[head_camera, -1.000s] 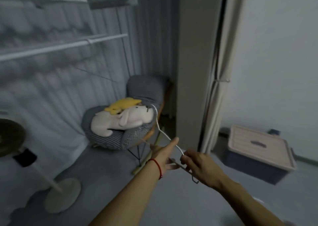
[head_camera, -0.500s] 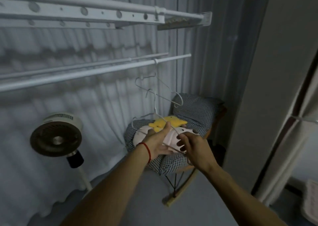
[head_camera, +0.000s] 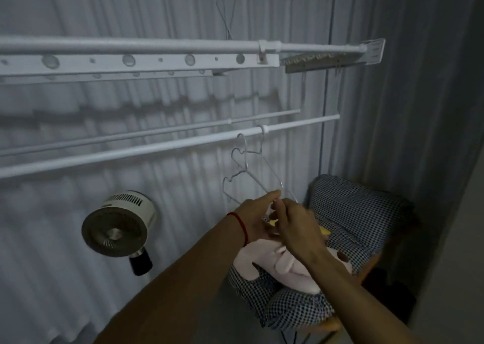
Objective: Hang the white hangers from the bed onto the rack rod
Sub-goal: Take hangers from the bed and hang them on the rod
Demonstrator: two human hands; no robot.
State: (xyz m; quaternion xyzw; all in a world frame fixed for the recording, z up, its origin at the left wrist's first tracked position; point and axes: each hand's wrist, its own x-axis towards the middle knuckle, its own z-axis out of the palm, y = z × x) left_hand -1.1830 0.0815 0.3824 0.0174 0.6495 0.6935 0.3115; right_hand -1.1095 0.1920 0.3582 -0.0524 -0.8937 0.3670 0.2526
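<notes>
Two white hangers (head_camera: 246, 171) rise from the hands toward the rack rod (head_camera: 162, 147), hooks up at or just under it, long axes running down-right into the grip. Left hand (head_camera: 255, 213) and right hand (head_camera: 296, 226) meet at the lower ends, fingers pinched narrow on the wire. Neither hand is clearly nearer the rod.

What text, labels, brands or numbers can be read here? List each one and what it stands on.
No legible text anywhere in this picture.
Clear plastic end plate on the top white rack bar: faint marks, too blurred to read.
Round white floor fan: no brand or label shows.
White metal rack rod, thin white wire hangers, checked cushioned chair, pale pink plush toy: no writing visible.
</notes>
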